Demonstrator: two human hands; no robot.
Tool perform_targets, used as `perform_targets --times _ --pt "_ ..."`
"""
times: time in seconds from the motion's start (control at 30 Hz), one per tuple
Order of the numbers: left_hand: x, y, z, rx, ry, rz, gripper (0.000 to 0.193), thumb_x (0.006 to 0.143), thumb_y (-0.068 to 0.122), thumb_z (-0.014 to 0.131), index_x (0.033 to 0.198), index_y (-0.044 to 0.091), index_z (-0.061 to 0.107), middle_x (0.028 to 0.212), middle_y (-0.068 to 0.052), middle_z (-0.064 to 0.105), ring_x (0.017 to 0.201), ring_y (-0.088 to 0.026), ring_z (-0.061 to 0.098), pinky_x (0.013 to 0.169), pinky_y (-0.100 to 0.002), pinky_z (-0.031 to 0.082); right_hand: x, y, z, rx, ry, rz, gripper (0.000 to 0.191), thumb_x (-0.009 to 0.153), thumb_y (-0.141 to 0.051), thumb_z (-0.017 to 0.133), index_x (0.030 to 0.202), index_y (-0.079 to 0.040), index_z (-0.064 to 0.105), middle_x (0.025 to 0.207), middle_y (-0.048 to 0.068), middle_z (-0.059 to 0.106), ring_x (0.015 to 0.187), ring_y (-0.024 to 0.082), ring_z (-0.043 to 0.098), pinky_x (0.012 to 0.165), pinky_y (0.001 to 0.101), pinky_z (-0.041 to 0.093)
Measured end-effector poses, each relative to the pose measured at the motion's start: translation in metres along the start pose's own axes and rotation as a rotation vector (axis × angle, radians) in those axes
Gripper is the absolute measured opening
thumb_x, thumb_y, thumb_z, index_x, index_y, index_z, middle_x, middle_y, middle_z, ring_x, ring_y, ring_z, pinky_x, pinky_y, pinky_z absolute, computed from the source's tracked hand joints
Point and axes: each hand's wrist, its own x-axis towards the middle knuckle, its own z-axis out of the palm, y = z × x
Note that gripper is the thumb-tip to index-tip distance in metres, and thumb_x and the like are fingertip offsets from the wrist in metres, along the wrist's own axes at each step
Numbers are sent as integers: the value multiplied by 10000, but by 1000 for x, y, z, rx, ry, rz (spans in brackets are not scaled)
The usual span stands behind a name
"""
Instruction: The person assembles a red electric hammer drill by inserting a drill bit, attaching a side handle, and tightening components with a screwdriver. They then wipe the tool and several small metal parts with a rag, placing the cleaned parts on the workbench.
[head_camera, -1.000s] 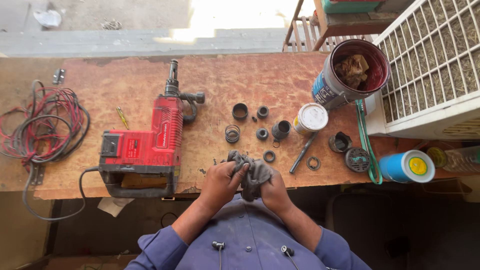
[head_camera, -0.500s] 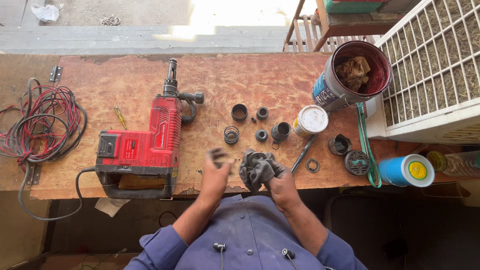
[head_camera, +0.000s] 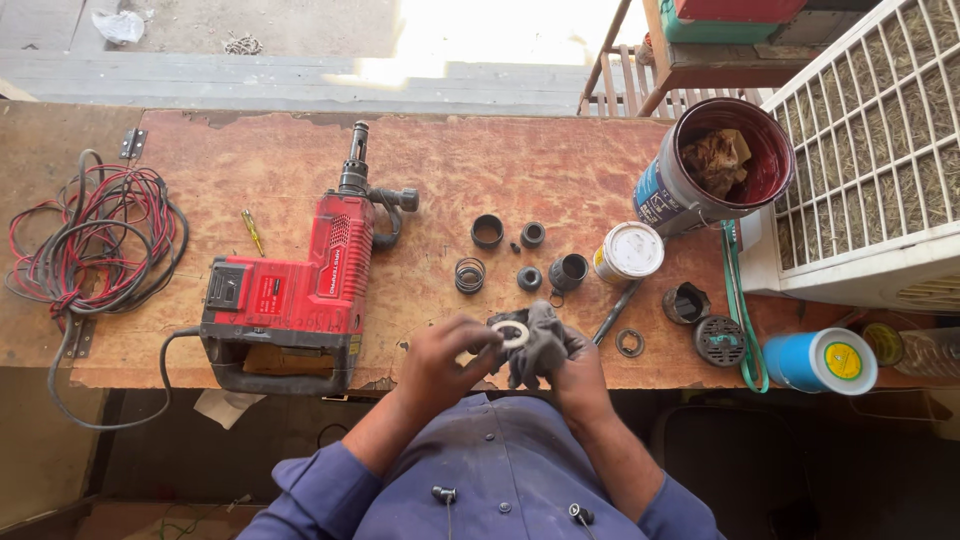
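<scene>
My left hand (head_camera: 437, 362) pinches a small white ring (head_camera: 514, 334) w/ thumb & fingers, right at the near edge of the wood table (head_camera: 560, 170). My right hand (head_camera: 578, 367) is closed round a grey rag (head_camera: 541, 340), & the ring sits on top of that rag, touching it. Both hands are close together, in the middle, near me. Left of my hands lies a big red drill (head_camera: 300, 290) w/ its black tip pointing far away. Further left is a messy pile of red & black wires (head_camera: 95, 240). A little yellow screwdriver (head_camera: 252, 231) lies btw the wires & the drill. Just past my hands are small black parts: a spring (head_camera: 469, 275), a black ring (head_camera: 487, 231) & a short black tube (head_camera: 569, 271). A small white-lidded tin (head_camera: 629, 251) is right of those. Far right is a big can (head_camera: 715, 165) w/ red inside & a brown rag in it. A blue tub (head_camera: 822, 361) w/ a yellow top lies near right. A thin metal ring (head_camera: 630, 343) lies flat just right of my right hand.
</scene>
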Motion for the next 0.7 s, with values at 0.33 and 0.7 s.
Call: perform_targets --times 0.33,0.7 --pt "-7 3 -4 215 28 337 286 818 86 804 1079 140 702 1005 -16 720 825 -191 732 667 -328 563 -7 -32 19 -981 64 74 377 832 -152 743 1191 -75 660 1008 71 744 781 156 715 731 300 559" --pt "-14 -13 11 93 -36 2 339 863 127 793 1175 135 660 1168 -56 726 1070 -233 717 901 -358 569 -5 -16 1 6 -21 156 173 1028 -129 662 1138 4 660 871 22 654 645 49 553 579 199 468"
